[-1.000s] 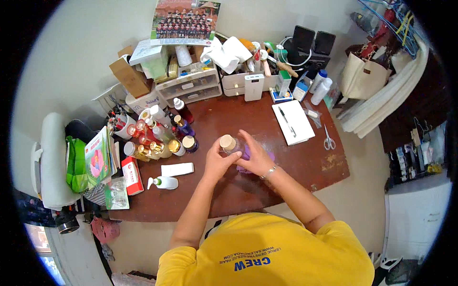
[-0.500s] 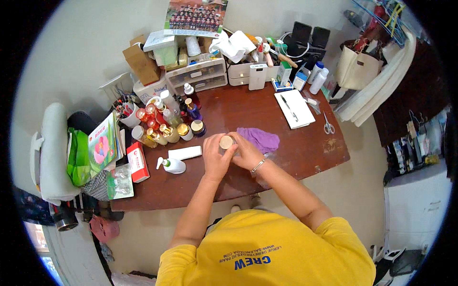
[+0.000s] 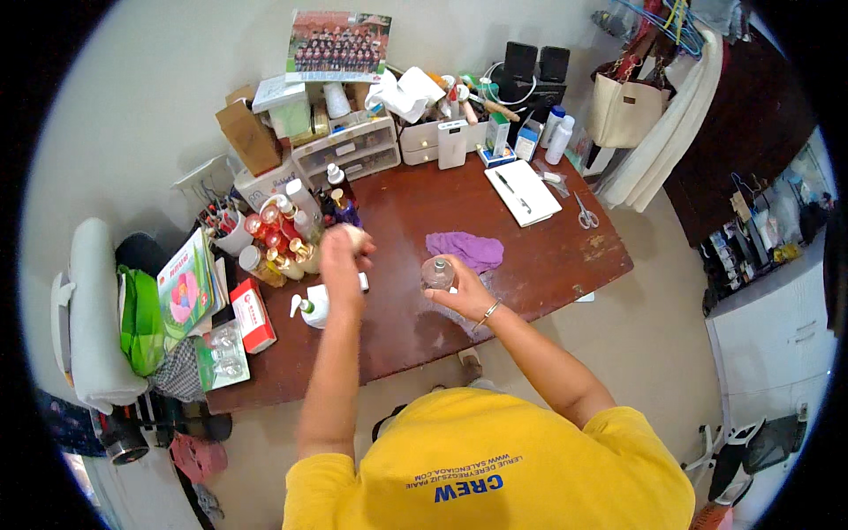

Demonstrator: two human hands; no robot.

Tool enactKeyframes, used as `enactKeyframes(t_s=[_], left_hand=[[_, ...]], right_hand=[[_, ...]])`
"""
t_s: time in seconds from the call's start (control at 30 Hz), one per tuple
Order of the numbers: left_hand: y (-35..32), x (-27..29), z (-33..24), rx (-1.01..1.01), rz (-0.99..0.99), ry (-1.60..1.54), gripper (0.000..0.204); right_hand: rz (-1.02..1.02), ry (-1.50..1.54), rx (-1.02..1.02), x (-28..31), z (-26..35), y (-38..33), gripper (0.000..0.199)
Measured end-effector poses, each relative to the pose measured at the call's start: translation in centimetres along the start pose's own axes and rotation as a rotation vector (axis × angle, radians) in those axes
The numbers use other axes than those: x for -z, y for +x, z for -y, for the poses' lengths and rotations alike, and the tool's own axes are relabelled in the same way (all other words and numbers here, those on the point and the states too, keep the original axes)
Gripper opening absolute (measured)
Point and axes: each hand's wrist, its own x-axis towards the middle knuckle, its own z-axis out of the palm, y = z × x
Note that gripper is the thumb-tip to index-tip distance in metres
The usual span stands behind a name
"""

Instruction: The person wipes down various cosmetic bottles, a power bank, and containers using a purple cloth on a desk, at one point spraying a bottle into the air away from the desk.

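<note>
My right hand [image 3: 463, 290] wraps round a clear, rounded bottle [image 3: 436, 276] with a narrow silvery neck showing on top, held over the front part of the table. To its left my left hand [image 3: 342, 258] is raised, smeared by motion. A round tan cap [image 3: 356, 237] shows at its fingers. Partly behind that hand are a white pump bottle [image 3: 316, 306] with a green collar and a white box, mostly hidden. Crumpled purple cloth [image 3: 465, 251] lies just beyond my right hand.
Several cosmetic bottles [image 3: 281, 231] crowd the left of the brown table [image 3: 397, 216], beside a red and white box [image 3: 253, 316]. A white notebook [image 3: 523, 194] with a pen lies at the right, near scissors [image 3: 585, 212]. Drawer units [image 3: 347, 148] line the wall.
The cap has come off the bottle. My left hand has moved away to the left and farther from me with it, while my right hand keeps the bottle. The view has shifted slightly.
</note>
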Motion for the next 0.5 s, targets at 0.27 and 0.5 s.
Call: enactKeyframes(t_s=[0.27,0.5], left_hand=[[-7.6,-3.5,3.4,0.385,0.184,-0.184,0.031],[-10.6,-4.9,0.8,0.321,0.311,-0.180,0.030]], right_hand=[[-0.134,0.031,0.109,-0.8,5.4,-2.8,0.058],[-0.021,0.550,0.077,0.4,5.1,-5.5,0.057]])
